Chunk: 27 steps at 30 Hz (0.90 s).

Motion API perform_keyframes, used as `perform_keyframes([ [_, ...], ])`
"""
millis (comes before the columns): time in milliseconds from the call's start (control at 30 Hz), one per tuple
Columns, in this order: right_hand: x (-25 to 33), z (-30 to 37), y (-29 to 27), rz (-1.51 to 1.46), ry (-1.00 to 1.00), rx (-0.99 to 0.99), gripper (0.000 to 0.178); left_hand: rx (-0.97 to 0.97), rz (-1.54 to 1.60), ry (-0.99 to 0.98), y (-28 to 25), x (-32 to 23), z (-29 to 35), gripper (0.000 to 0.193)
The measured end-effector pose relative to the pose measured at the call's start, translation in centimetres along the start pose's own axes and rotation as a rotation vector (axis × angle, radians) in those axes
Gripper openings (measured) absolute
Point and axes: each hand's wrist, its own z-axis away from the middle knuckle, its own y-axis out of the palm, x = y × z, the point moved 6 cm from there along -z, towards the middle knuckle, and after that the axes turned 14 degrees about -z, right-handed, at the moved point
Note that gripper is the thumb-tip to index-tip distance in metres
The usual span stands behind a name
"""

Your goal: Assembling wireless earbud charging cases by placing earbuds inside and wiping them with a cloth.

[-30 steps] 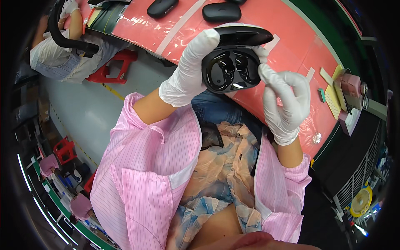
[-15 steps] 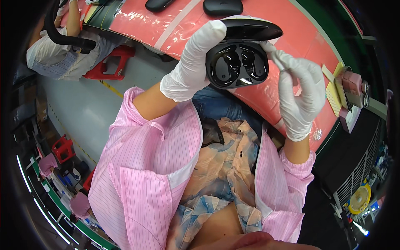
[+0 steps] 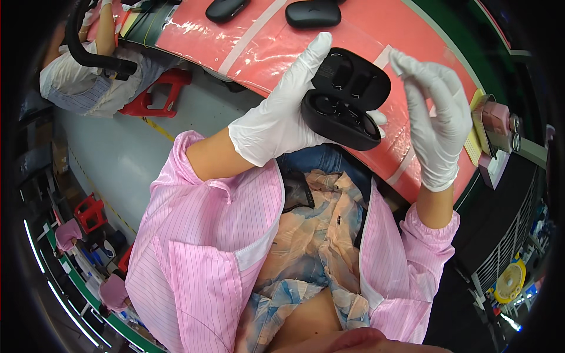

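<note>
A black earbud charging case (image 3: 344, 126) rests in my left hand (image 3: 285, 109), its lid standing open and its base tilted. White-gloved fingers pass beneath the case and show at its right end, while the thumb sticks up beside the lid. Glossy black earbuds (image 3: 335, 107) sit in the base; the tilt hides part of them. To the right of the case, apart from it, is my right hand (image 3: 438, 112), also gloved. Its thumb and forefinger come together at the tips; whatever they pinch, if anything, is too small to make out.
Two closed black cases (image 3: 313, 14) (image 3: 226, 9) lie on the pink-covered table (image 3: 200, 35) at the far side. A pink block-like item (image 3: 497, 120) and yellow sheets stand by the right edge. Another person (image 3: 88, 76) sits at far left near a red stool (image 3: 156, 97).
My left hand has tipped the case, so the lid's inside now shows and the base leans away from view. My right hand has drawn off to the right, away from the lid.
</note>
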Motion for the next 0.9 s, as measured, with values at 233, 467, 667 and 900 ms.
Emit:
perform_keyframes([
  [233, 2.0, -0.8, 2.5, 0.158, -0.142, 0.384, 0.038, 0.01, 0.123, 0.015, 0.3, 0.2, 0.0, 0.078],
  [467, -0.8, 2.1, -2.8, 0.047, 0.359, 0.248, 0.028, -0.01, -0.116, 0.036, 0.8, 0.0, 0.1, 0.073],
  [667, -3.2, 9.0, -2.9, -0.396, 0.681, -0.408, 0.019, 0.086, -0.115, 0.097, 2.4, -0.3, 0.4, 0.079],
  [900, -4.8, 13.0, -1.2, -0.806, 0.897, -0.704, 0.023, 0.018, -0.24, 0.14, 2.4, 0.9, -0.5, 0.057],
])
